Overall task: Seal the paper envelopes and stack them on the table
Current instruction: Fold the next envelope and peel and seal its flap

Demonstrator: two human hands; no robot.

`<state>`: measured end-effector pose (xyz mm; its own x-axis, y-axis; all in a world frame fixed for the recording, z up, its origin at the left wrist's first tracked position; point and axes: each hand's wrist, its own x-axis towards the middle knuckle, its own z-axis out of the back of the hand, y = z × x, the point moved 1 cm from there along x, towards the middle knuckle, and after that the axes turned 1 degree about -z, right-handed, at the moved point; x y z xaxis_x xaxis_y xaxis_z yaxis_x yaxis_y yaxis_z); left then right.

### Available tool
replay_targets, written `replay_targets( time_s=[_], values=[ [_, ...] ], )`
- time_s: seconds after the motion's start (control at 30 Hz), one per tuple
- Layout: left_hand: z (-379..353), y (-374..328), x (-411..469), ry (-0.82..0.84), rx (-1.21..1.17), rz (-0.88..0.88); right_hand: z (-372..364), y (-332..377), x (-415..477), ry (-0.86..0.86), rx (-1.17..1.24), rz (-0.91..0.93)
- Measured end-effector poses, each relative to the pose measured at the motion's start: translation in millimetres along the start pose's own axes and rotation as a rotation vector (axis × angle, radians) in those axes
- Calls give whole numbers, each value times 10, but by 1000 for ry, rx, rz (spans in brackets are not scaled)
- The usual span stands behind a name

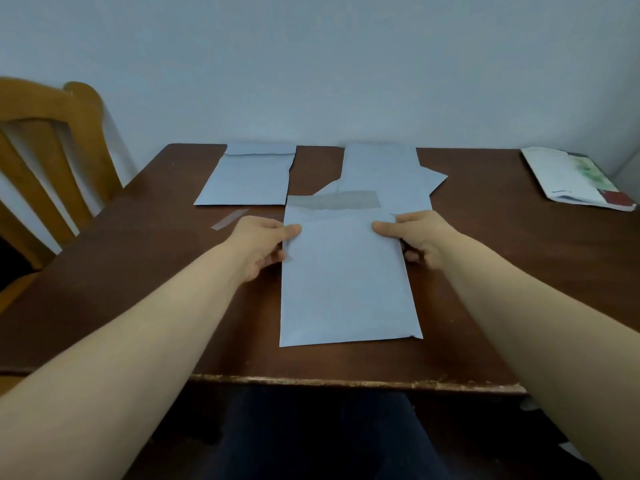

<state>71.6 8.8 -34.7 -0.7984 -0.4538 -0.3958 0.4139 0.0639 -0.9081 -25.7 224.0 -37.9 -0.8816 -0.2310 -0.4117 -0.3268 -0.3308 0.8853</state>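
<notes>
A pale blue paper envelope point(346, 282) lies lengthwise on the brown table point(138, 271) in front of me, its flap open at the far end with a grey adhesive strip showing. My left hand point(263, 245) grips its left edge, thumb on top. My right hand point(417, 237) grips the right edge the same way. Behind it, a loose pile of envelopes point(384, 174) lies at the back centre. One envelope with its flap folded down point(247, 176) lies alone at the back left.
A peeled grey strip point(230, 219) lies on the table left of my left hand. A stack of printed papers point(578, 178) sits at the back right corner. A wooden chair point(45, 161) stands at the table's left side. The wall runs along the far edge.
</notes>
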Motion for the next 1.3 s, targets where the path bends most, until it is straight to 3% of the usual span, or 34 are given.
replay_targets(
  time_s=[0.27, 0.7, 0.9, 1.07, 1.3],
  values=[
    [3, -22, 23, 102, 72, -71, 77, 56, 3, 46, -83, -24],
    [70, 45, 63, 64, 322, -350, 0, 8, 12, 49, 88, 5],
    [107, 117, 112, -11, 455, -428, -18, -51, 39, 76, 70, 126],
    [137, 182, 140, 9, 692, -595, 12, -68, -36, -1, -230, 215],
    [184, 275, 123, 46, 972, -733, 4, -168, -70, 29, -444, 454]
  ],
)
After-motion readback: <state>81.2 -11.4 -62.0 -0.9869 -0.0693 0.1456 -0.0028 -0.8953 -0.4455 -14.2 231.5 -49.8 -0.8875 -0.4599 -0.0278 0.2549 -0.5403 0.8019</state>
